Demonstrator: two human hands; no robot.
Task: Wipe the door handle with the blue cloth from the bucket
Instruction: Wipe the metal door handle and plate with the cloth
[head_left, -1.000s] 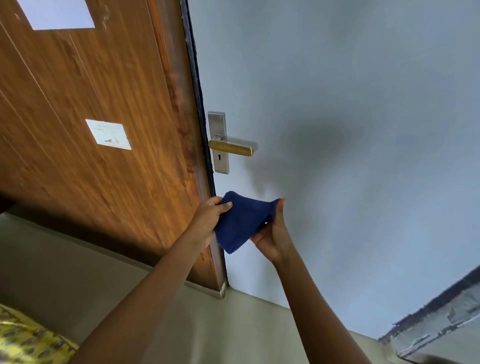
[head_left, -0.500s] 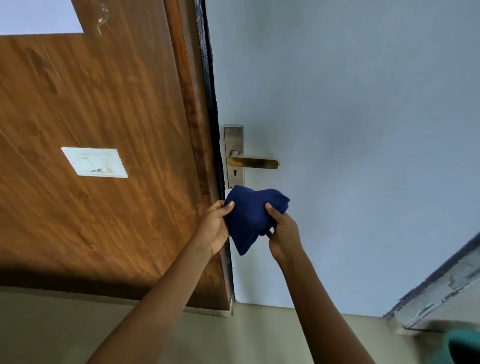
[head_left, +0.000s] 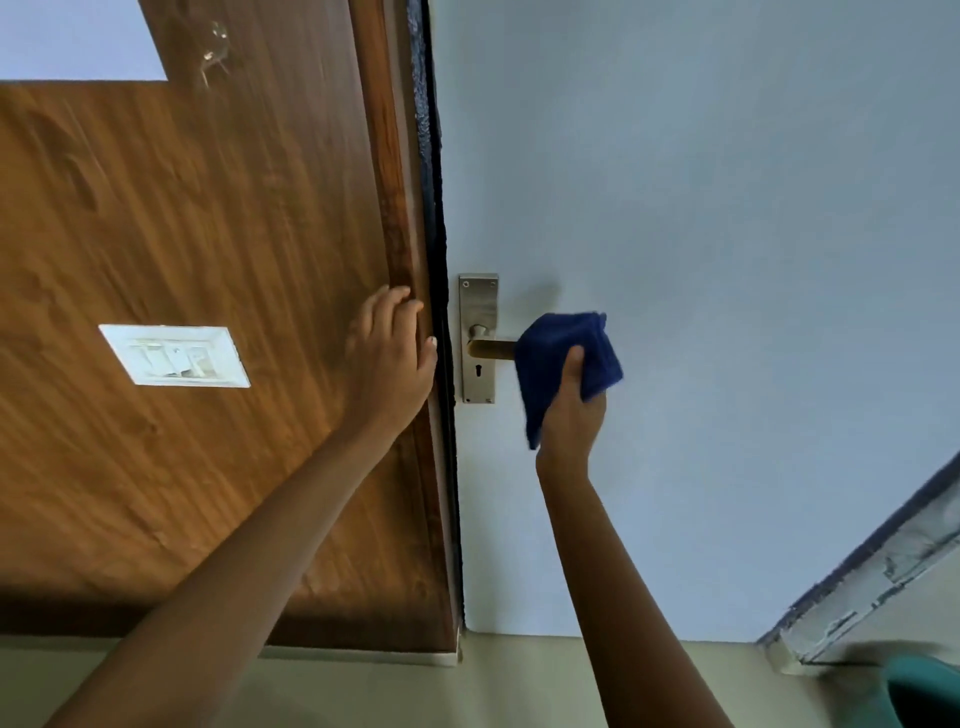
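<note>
While the left hand (head_left: 389, 358) lies flat and open-fingered on the wooden frame (head_left: 400, 218) near a white switch plate (head_left: 175, 356), the right hand (head_left: 571, 410) clamps the blue cloth (head_left: 561, 348) over the brass door handle (head_left: 491, 347), hiding its outer end, beside the steel backplate (head_left: 478, 306).

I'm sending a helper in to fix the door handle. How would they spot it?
Find the pale blue door beside the brown wood panel. Near its left edge is an upright steel plate with a keyhole. The handle is the brass lever sticking rightward from it, its end wrapped in a blue cloth.
</note>
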